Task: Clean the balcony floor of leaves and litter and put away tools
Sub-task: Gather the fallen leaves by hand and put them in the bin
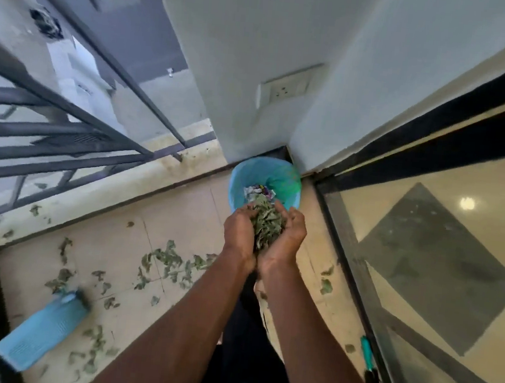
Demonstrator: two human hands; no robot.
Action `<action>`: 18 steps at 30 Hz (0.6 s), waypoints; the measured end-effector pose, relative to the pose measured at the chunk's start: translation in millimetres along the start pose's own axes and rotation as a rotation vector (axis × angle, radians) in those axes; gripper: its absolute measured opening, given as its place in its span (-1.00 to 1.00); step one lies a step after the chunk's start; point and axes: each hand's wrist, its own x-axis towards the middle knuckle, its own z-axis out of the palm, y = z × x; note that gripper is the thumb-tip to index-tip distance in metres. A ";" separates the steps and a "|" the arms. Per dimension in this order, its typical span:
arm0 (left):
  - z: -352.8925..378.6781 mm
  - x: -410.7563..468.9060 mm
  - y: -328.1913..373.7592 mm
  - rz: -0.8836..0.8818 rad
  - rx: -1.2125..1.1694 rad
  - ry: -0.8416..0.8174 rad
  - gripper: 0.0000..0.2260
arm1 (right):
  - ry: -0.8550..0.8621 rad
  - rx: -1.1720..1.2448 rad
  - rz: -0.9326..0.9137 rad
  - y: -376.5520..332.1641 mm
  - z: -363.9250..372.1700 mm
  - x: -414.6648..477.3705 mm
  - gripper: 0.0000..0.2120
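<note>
left hand (237, 236), right hand (287, 241) cup leaves (268, 223) at bin (237, 179).

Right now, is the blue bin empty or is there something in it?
Not empty: the blue bin holds crumpled wrappers at its bottom.

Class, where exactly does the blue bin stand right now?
In the head view the blue bin stands centre frame on the balcony floor, in the corner of the white walls, just beyond the left hand and right hand cupping leaves.
</note>
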 end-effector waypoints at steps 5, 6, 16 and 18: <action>7.3 29.5 37.7 -0.076 0.144 0.018 -0.73 | 0.040 -0.218 0.017 -22.4 -2.7 58.8 -0.60; 3.4 31.3 44.7 -0.095 0.205 0.048 -0.71 | 0.074 -0.256 0.030 -32.0 -6.2 62.1 -0.65; -37.9 -11.5 87.0 0.196 0.715 -0.019 -0.88 | 0.114 -0.597 0.009 -50.9 -40.9 12.8 -0.71; -41.9 -35.6 97.8 0.287 0.780 -0.089 -0.86 | 0.133 -0.648 -0.088 -48.0 -38.4 -13.7 -0.80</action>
